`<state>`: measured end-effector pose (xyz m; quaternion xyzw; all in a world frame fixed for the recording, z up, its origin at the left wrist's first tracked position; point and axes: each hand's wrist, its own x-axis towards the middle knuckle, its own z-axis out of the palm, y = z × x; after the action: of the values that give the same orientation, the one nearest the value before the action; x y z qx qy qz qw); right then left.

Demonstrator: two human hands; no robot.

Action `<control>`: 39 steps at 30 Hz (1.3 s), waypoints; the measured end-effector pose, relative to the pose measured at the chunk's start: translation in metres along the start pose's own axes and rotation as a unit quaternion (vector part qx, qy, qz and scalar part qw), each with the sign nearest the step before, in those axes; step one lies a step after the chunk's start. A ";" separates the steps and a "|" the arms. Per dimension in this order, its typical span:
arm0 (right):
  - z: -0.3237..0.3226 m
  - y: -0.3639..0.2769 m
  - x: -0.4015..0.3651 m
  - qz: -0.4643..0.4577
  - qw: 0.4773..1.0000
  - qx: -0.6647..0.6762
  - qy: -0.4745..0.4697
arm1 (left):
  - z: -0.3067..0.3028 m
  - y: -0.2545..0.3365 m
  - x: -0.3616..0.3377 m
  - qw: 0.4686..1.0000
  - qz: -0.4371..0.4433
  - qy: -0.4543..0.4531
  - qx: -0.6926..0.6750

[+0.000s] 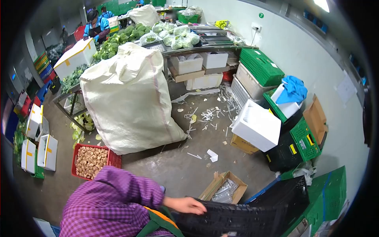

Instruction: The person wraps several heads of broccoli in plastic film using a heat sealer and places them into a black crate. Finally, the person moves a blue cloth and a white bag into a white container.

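Observation:
My left hand (186,205) reaches out from a purple checked sleeve, its fingers bent over the edge of a black plastic crate (244,219) at the bottom of the view. Of my right hand only a sliver of a fingertip (225,235) seems to show at the lower frame edge, against the same crate; its other fingers are out of sight. Just beyond the crate, a cardboard box (210,189) holds clear plastic packs (226,191). Behind my left arm stands a red crate (114,158) full of mushrooms (90,161).
A large white sack (126,102) stands on the floor ahead. Behind it, broccoli (114,43) is heaped on a table where a person (98,27) works. White foam boxes (258,124) and green crates (260,67) line the right wall. Paper strips (211,114) litter the floor.

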<state>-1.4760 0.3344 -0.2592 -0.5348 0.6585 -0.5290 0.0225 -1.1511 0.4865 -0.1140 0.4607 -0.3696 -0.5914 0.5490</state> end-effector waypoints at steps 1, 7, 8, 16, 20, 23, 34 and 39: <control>0.001 -0.022 -0.010 -0.123 0.986 -0.097 -0.053 | 0.003 0.006 0.011 0.999 0.006 -0.037 0.029; 0.024 -0.253 -0.092 -0.137 0.966 0.109 -0.189 | -0.002 0.036 -0.002 0.972 0.023 0.027 0.232; 0.023 -0.293 -0.104 -0.029 0.940 0.217 -0.261 | -0.009 0.037 -0.011 0.957 0.024 0.077 0.280; -0.007 -0.393 -0.157 0.025 0.671 0.405 -0.621 | -0.110 0.053 -0.085 0.779 0.022 0.626 0.027; 0.001 -0.407 -0.136 -0.098 0.600 0.474 -0.637 | -0.126 0.101 -0.237 0.701 0.194 0.670 -0.148; 0.028 -0.399 -0.113 -0.148 0.605 0.510 -0.593 | -0.064 0.152 -0.298 0.615 0.215 0.745 -0.139; -0.091 -0.474 -0.023 -0.236 0.686 0.673 -0.144 | 0.051 0.168 -0.317 0.598 0.483 0.634 -0.084; -0.130 -0.537 -0.079 -0.442 0.607 0.547 -0.370 | 0.061 0.177 -0.322 0.604 0.487 0.629 -0.050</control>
<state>-1.1542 0.5498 0.1422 -0.7994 -0.1342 -0.4931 0.3159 -1.1629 0.7791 0.1163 0.4423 -0.0725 0.1818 0.8753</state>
